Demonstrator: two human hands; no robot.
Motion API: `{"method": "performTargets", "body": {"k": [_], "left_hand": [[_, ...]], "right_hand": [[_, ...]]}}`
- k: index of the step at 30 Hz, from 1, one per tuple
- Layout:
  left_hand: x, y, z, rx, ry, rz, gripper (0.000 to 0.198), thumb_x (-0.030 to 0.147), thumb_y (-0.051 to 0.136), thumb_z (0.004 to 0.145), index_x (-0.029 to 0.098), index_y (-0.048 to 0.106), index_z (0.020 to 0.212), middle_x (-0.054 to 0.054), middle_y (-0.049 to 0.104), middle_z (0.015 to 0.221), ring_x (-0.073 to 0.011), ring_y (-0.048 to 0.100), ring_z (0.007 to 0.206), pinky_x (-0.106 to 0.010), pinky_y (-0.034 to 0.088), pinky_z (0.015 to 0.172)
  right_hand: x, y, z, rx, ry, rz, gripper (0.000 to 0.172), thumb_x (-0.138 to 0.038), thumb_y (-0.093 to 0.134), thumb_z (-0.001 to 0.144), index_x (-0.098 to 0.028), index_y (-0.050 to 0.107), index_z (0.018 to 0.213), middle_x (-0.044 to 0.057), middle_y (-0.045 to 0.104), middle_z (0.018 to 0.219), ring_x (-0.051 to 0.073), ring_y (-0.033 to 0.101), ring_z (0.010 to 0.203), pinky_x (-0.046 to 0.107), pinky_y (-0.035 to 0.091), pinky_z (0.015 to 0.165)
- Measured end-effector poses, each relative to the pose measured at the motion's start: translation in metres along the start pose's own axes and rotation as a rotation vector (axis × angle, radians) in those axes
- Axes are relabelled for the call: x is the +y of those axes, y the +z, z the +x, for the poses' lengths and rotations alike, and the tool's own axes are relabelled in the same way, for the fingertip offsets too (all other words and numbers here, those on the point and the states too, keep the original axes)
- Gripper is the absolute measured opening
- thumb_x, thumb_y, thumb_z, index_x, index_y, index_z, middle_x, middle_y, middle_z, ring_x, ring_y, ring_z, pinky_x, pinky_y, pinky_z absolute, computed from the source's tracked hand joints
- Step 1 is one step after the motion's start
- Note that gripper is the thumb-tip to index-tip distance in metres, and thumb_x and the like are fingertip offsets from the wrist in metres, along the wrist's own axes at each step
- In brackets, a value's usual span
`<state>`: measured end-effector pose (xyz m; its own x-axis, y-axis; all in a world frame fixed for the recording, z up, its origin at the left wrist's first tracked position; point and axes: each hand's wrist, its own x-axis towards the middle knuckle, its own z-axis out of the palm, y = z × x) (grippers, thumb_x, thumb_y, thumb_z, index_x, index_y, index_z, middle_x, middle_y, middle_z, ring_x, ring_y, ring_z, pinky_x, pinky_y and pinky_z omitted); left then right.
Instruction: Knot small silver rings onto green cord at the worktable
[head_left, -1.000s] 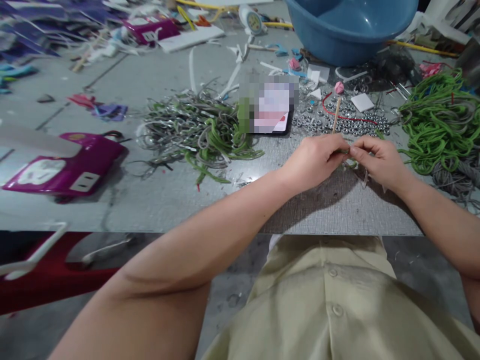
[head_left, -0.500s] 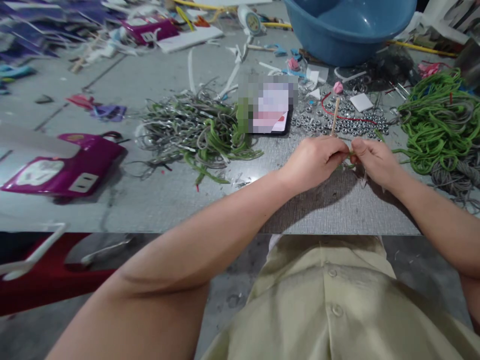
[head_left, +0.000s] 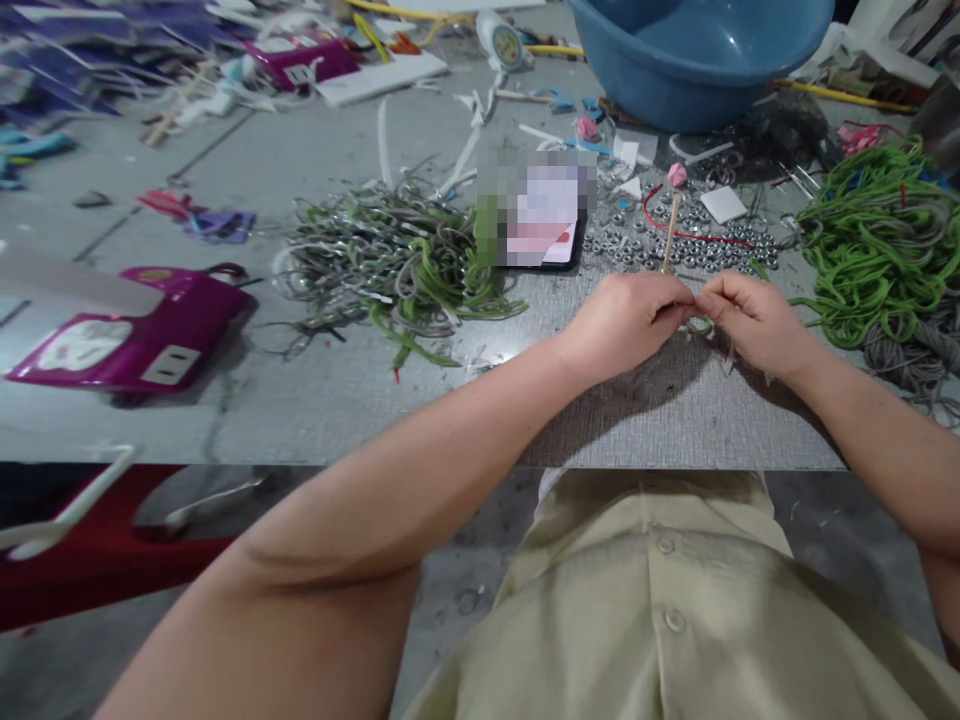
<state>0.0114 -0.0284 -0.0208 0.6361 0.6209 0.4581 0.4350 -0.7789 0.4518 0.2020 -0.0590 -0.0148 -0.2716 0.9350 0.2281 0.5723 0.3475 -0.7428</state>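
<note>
My left hand (head_left: 636,318) and my right hand (head_left: 754,318) meet fingertip to fingertip above the table, both closed in a pinch. Between and just below them shows a short bit of green cord (head_left: 700,326), mostly hidden by the fingers. A thin wooden stick (head_left: 671,232) rises behind my left hand; whether that hand holds it I cannot tell. Beyond the fingers lie many small metal rings or nuts (head_left: 694,250), with a red cord (head_left: 652,222) across them. To the right of my right hand sits a heap of green cords (head_left: 877,250).
A pile of grey and green cords with metal bits (head_left: 390,260) lies left of the phone (head_left: 551,225). The blue basin (head_left: 697,75) stands at the back. Purple plastic parts (head_left: 150,335) are on the left. The table's front edge (head_left: 675,467) runs before my body.
My right fingertips have come slightly closer to my left ones and now cover more of the green cord. The arms have hardly moved.
</note>
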Motion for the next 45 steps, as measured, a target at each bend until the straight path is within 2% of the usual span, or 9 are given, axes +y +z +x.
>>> {"method": "performTargets", "body": {"k": [6, 15, 20, 26, 29, 34, 40, 45], "left_hand": [[-0.002, -0.001, 0.0, -0.011, -0.006, 0.023, 0.025, 0.015, 0.049, 0.091, 0.016, 0.074, 0.086, -0.003, 0.075, 0.08, -0.0116, 0.067, 0.073, -0.022, 0.047, 0.067], [-0.003, -0.004, 0.002, -0.084, -0.04, -0.068, 0.021, 0.015, 0.054, 0.088, 0.015, 0.074, 0.085, -0.002, 0.074, 0.077, -0.0105, 0.063, 0.068, -0.022, 0.044, 0.064], [-0.003, -0.006, 0.003, -0.191, -0.075, -0.1, 0.019, 0.014, 0.055, 0.086, 0.016, 0.073, 0.084, -0.001, 0.072, 0.075, -0.0096, 0.061, 0.066, -0.021, 0.043, 0.065], [-0.003, -0.009, 0.004, -0.282, -0.082, -0.076, 0.02, 0.014, 0.053, 0.084, 0.016, 0.072, 0.083, 0.001, 0.07, 0.072, -0.0096, 0.059, 0.065, -0.021, 0.042, 0.065], [-0.004, -0.009, 0.005, -0.313, -0.08, -0.044, 0.021, 0.013, 0.052, 0.082, 0.016, 0.073, 0.082, -0.001, 0.072, 0.076, -0.0111, 0.061, 0.068, -0.022, 0.043, 0.066], [-0.005, -0.01, 0.006, -0.314, -0.067, 0.004, 0.023, 0.012, 0.052, 0.08, 0.018, 0.074, 0.083, -0.002, 0.073, 0.078, -0.0122, 0.062, 0.07, -0.022, 0.043, 0.065], [-0.005, -0.013, 0.007, -0.364, -0.088, 0.043, 0.02, 0.012, 0.056, 0.082, 0.015, 0.075, 0.084, -0.006, 0.071, 0.083, -0.0139, 0.063, 0.073, -0.024, 0.046, 0.069], [-0.007, -0.011, 0.007, -0.335, -0.086, 0.006, 0.019, 0.013, 0.057, 0.082, 0.016, 0.076, 0.084, -0.004, 0.069, 0.082, -0.0126, 0.061, 0.071, -0.023, 0.046, 0.069]], "right_hand": [[0.0, -0.002, 0.0, -0.006, 0.024, -0.02, 0.019, -0.035, 0.056, 0.086, -0.022, 0.054, 0.074, 0.0, 0.056, 0.071, 0.015, 0.047, 0.067, 0.032, 0.04, 0.068], [-0.005, -0.006, -0.003, -0.018, 0.06, -0.001, 0.009, -0.027, 0.062, 0.077, -0.019, 0.062, 0.073, 0.0, 0.06, 0.07, 0.013, 0.048, 0.063, 0.031, 0.04, 0.065], [-0.003, -0.009, -0.002, -0.079, 0.05, -0.066, 0.009, -0.028, 0.065, 0.078, -0.02, 0.064, 0.076, 0.001, 0.063, 0.074, 0.015, 0.051, 0.065, 0.032, 0.04, 0.066], [0.0, -0.009, 0.0, -0.188, 0.02, -0.353, 0.015, -0.029, 0.074, 0.076, -0.02, 0.068, 0.087, 0.003, 0.066, 0.082, 0.019, 0.059, 0.076, 0.037, 0.038, 0.079], [0.001, -0.007, 0.001, -0.241, 0.016, -0.42, 0.011, -0.026, 0.073, 0.077, -0.021, 0.068, 0.086, 0.003, 0.066, 0.08, 0.02, 0.059, 0.077, 0.036, 0.036, 0.078], [0.004, -0.008, 0.002, -0.249, 0.007, -0.338, 0.008, -0.025, 0.072, 0.077, -0.021, 0.067, 0.081, 0.001, 0.064, 0.076, 0.017, 0.056, 0.072, 0.033, 0.037, 0.073], [0.005, -0.01, 0.002, -0.244, 0.059, -0.234, 0.01, -0.025, 0.073, 0.074, -0.019, 0.068, 0.08, 0.002, 0.065, 0.077, 0.017, 0.058, 0.074, 0.032, 0.04, 0.073], [0.007, -0.009, 0.002, -0.225, 0.058, -0.179, 0.01, -0.024, 0.073, 0.072, -0.019, 0.069, 0.08, 0.003, 0.066, 0.079, 0.018, 0.059, 0.075, 0.032, 0.04, 0.072]]}}
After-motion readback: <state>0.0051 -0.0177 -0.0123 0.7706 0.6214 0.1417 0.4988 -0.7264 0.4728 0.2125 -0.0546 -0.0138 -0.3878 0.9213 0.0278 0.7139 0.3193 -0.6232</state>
